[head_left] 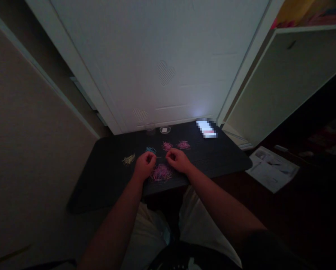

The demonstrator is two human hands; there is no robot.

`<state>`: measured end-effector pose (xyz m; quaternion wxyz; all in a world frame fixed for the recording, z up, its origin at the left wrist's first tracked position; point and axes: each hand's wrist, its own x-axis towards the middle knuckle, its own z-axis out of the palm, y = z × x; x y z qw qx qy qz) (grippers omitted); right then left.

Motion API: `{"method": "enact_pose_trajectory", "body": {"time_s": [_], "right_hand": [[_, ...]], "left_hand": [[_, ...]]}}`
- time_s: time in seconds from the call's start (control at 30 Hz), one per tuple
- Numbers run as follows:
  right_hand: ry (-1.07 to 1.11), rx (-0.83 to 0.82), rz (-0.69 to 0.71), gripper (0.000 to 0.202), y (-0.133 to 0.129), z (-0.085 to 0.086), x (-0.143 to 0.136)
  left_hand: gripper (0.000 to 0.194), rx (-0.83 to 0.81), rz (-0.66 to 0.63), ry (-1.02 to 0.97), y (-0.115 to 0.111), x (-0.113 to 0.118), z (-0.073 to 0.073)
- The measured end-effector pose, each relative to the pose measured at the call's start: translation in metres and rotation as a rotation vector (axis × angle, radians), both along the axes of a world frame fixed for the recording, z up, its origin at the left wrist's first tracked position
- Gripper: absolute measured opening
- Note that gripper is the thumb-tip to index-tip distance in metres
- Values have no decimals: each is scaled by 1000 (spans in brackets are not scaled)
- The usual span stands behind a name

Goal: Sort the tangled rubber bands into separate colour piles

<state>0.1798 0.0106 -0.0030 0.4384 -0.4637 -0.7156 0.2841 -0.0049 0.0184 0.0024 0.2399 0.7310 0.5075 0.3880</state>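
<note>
My left hand (144, 165) is closed in a pinch over the dark table (212, 159), and a thin pale stick (159, 157) juts from its fingertips toward the right. Opposite it, my right hand (179, 160) also has its fingers pinched together; whether anything is in them is too small to tell. Just below and between the hands lies a mixed pink and purple pile of thin sticks (160, 173). A small blue pile (150, 149) sits behind my left hand, with a yellow pile (129, 159) to its left. Two pink piles, one nearer (167, 146) and one farther right (184, 144), lie behind my right hand.
At the table's back edge stand a clear cup (150, 129) and a round clear lid (165, 130) with a white label. A lit phone (206, 128) lies at the back right. A white panel (145, 75) rises behind; a printed sheet (271, 168) is on the floor at right.
</note>
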Motion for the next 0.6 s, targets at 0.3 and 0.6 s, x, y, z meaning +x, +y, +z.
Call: {"method": "enact_pose_trajectory", "body": {"time_s": [0.3, 0.6], "right_hand": [[-83, 19, 83, 4, 0, 0, -1], [-70, -15, 30, 3, 0, 0, -2]], "left_hand": [[21, -26, -166, 106, -2, 2, 3], [16, -34, -89, 87, -2, 3, 3]]}}
